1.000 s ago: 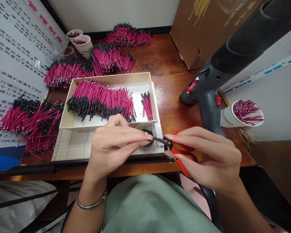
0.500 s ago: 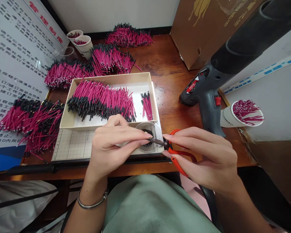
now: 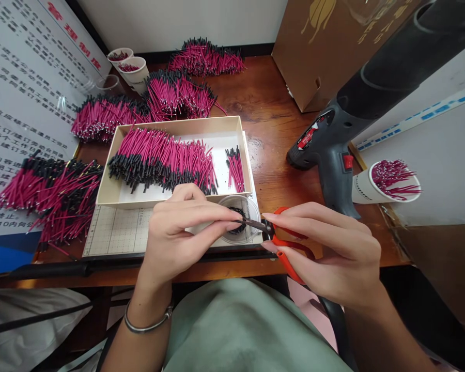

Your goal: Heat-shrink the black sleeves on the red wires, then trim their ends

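Black tubing (image 3: pixel 243 222) pinched by left hand (image 3: pixel 182 232); right hand (image 3: pixel 333 253) closes scissors (image 3: pixel 284 247).

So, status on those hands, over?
Left hand pinching thin black tubing. Right hand gripping orange scissors, blades at tubing. Clear cup beneath.

Your left hand (image 3: pixel 182 232) and right hand (image 3: pixel 325 248) meet before round dish (image 3: pixel 248 206) — scissors (image 3: pixel 289 248) in right, tips toward left fingertips. Dish on gridded mat (image 3: pixel 116 230), just before box (image 3: pixel 240 150) holding wire rows. Loose wire piles (image 3: pixel 50 191) left and behind box. Heat gun (image 3: pixel 341 134) right of box; cup of wires (image 3: pixel 375 183) right of it.
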A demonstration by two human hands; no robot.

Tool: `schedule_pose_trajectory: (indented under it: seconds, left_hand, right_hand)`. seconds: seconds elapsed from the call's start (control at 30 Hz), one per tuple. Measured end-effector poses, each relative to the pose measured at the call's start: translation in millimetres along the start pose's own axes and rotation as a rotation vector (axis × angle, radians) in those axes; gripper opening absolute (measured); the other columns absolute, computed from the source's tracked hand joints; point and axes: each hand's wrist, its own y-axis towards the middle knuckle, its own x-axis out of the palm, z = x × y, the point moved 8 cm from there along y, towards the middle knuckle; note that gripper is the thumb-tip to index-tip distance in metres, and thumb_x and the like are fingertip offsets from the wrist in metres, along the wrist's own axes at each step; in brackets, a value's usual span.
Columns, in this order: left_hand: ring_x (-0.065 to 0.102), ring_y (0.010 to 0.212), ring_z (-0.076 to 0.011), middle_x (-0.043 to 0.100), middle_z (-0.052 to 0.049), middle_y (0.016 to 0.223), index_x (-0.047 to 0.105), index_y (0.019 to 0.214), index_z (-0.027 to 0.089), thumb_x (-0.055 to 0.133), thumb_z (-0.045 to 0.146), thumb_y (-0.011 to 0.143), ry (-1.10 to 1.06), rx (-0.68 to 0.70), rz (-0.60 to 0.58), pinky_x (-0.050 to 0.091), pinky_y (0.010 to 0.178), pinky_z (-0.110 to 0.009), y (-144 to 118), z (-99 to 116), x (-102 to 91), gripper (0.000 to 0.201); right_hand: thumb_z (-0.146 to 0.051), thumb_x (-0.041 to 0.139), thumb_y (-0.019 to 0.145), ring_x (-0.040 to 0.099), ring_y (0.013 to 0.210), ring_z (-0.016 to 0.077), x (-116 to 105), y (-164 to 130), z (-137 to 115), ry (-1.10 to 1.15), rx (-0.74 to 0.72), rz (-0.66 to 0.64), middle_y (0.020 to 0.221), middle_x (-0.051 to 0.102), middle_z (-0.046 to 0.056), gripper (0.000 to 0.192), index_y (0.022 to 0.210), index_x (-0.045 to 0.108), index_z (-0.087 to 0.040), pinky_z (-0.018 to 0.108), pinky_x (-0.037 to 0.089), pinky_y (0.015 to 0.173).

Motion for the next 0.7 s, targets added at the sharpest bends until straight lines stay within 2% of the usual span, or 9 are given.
schedule_pose_trajectory:
  seconds: [0.47, 0.7]
  left_hand:
    - [0.052, 0.065, -0.0124, 0.080, 0.002, 0.079, 0.076, 0.092, 0.022, 0.075, 0.007, 0.087, 0.008, 0.026, -0.019, 0.044, 0.067, -0.033, 1.5, 2.2, 0.9, 0.017]
    - [0.054, 0.066, -0.0130, 0.080, 0.002, 0.081, 0.077, 0.093, 0.024, 0.075, 0.007, 0.087, 0.000, 0.037, -0.018, 0.045, 0.069, -0.035, 0.3, 1.4, 0.6, 0.019]
  right_hand:
    - [-0.004, 0.074, 0.081, 0.070, 0.080, 0.0108, 0.8, 1.3, 1.6, 0.011, -0.007, -0.036, 0.091, 0.074, 0.006, 0.027, 0.105, 0.073, -0.016, 0.020, 0.061, 0.073]
    - [-0.004, 0.075, 0.079, 0.070, 0.076, 0.0122, 0.2, 4.5, 2.3, 0.030, 0.009, -0.041, 0.089, 0.074, 0.005, 0.028, 0.103, 0.074, -0.018, 0.022, 0.061, 0.068]
